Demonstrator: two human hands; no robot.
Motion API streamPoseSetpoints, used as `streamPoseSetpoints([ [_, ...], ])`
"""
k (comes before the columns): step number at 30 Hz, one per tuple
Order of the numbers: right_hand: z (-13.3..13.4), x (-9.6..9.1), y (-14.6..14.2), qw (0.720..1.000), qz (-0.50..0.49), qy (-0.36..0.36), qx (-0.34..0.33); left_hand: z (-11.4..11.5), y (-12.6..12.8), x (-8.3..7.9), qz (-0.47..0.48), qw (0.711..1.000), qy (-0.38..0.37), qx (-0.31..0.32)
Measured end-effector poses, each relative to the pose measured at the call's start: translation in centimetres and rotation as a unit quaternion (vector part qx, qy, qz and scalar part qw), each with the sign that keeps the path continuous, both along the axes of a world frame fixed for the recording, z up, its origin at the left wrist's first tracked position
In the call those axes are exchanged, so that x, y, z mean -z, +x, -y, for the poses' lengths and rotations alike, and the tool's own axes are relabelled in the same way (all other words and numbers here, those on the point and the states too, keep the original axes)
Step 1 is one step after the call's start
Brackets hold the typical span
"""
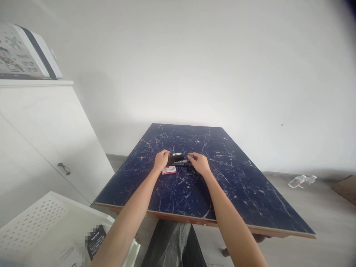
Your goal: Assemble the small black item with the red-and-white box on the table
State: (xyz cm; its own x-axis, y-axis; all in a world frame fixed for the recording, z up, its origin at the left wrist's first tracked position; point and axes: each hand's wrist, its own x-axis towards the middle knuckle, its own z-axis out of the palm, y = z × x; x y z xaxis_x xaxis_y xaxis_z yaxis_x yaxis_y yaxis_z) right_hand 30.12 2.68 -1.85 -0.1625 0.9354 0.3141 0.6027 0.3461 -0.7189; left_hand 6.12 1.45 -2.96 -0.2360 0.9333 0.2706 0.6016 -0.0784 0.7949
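Both hands meet over one black stapler (176, 158) near the middle of the blue marbled tabletop (236, 185). The left hand (161, 161) is curled around its rear end; the right hand (199, 163) pinches its opened front part. It seems opened for loading, which next needs staples. One small red-and-white box (169, 170) lies just in front of the stapler.

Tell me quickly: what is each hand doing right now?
Left hand: closed on the black stapler.
Right hand: fingertips on the stapler's other end; grip cannot be told.
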Motion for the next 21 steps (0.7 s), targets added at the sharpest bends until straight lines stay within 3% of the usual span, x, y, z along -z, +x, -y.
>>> streamPoseSetpoints([
  [7,-0.7,0.6,0.2,0.995,-0.093,-0.038,0.028,0.0,-0.1,-0.1,-0.002,1.0,0.002,0.002],
  [14,-2.0,2.0,0.9,0.969,-0.231,-0.069,0.054,-0.1,-0.1,0.0,-0.004,1.0,0.007,0.002],
  [21,-1.4,1.4,0.7,0.983,-0.172,-0.056,0.045,0.0,0.0,-0.1,-0.003,1.0,0.005,0.002],
])
